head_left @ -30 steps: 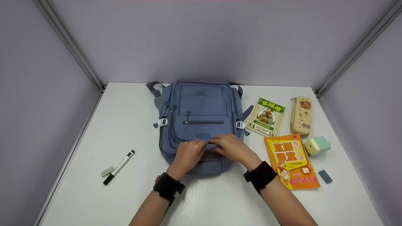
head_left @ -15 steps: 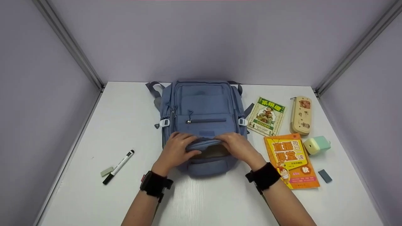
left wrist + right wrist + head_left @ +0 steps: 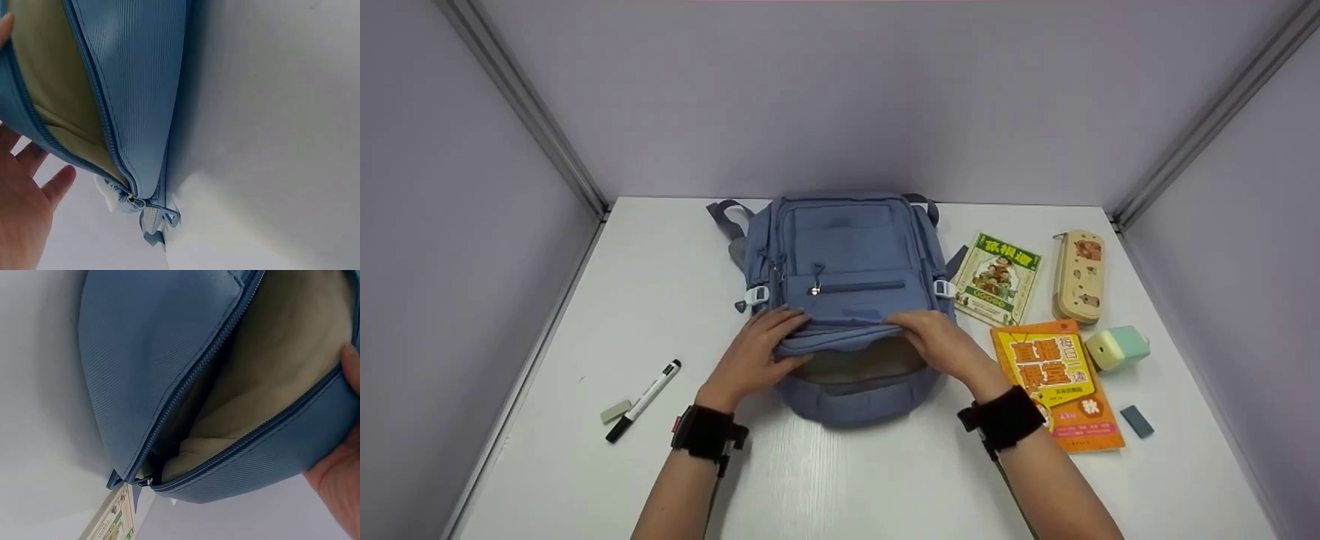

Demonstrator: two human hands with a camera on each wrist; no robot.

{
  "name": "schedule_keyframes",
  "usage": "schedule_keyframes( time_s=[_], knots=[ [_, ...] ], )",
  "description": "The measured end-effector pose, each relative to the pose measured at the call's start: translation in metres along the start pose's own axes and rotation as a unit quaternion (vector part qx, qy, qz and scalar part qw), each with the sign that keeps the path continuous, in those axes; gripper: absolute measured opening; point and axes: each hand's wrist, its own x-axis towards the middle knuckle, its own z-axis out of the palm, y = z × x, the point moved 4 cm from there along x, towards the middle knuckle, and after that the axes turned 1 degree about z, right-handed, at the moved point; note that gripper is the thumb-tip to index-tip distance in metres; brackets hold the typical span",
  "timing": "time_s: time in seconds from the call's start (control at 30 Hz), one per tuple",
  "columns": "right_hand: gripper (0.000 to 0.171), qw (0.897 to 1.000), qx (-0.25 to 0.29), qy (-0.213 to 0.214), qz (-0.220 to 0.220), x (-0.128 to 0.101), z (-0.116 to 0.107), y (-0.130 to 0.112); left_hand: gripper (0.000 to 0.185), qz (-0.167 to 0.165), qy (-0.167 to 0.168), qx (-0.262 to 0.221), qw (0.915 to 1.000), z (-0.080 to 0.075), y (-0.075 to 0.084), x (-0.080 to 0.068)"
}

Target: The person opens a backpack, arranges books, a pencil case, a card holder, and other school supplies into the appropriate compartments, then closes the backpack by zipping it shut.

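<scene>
A blue backpack (image 3: 847, 255) lies on its back on the white table, its zipped top facing the person. The main compartment gapes, showing beige lining (image 3: 287, 354). My left hand (image 3: 754, 352) grips the left part of the lifted upper edge, with the thumb at the opening and the fingers over the outside. On the right part of that edge, my right hand (image 3: 945, 345) pinches the fabric, thumb on the lining side in the right wrist view. Zip pulls (image 3: 135, 199) sit at the end of the opening in the left wrist view.
Right of the backpack lie a green book (image 3: 997, 277), a beige pencil case (image 3: 1080, 277), an orange book (image 3: 1065, 390), a green-and-yellow sharpener-like block (image 3: 1119, 349) and a dark eraser-like block (image 3: 1137, 421). At left are a marker (image 3: 645, 401) and a small green block (image 3: 616, 411). Walls enclose the table.
Both hands have moved apart along the backpack's upper edge, the left one farther. That edge has been lifted and the opening has widened, baring more of the lining.
</scene>
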Motion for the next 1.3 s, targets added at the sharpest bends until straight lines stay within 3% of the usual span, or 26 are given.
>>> schedule_keyframes(
  time_s=[0.33, 0.7, 0.87, 1.0, 1.1, 1.3],
  knots=[
    [0.028, 0.997, 0.016, 0.052, 0.046, 0.019, -0.006, 0.000, 0.048, -0.045, 0.016, 0.022, 0.9986, -0.006, 0.006, 0.007],
    [0.028, 0.994, 0.049, 0.036, 0.088, 0.042, -0.023, 0.003, 0.028, -0.030, 0.063, 0.042, 0.9966, -0.030, 0.017, 0.017],
    [0.028, 0.993, 0.070, 0.028, 0.090, 0.048, -0.039, 0.003, 0.028, -0.014, 0.067, 0.006, 0.9976, -0.042, 0.022, 0.026],
    [0.028, 0.992, 0.082, 0.020, 0.097, 0.053, -0.053, 0.003, 0.028, -0.015, 0.065, -0.066, 0.9955, -0.045, 0.020, 0.031],
    [0.028, 0.990, 0.087, 0.019, 0.106, 0.059, -0.062, 0.004, 0.025, -0.032, 0.076, -0.104, 0.9912, -0.045, 0.017, 0.036],
    [0.026, 0.990, 0.085, 0.019, 0.113, 0.069, -0.069, 0.003, 0.024, -0.090, 0.100, -0.121, 0.9835, -0.047, 0.012, 0.049]
  ],
)
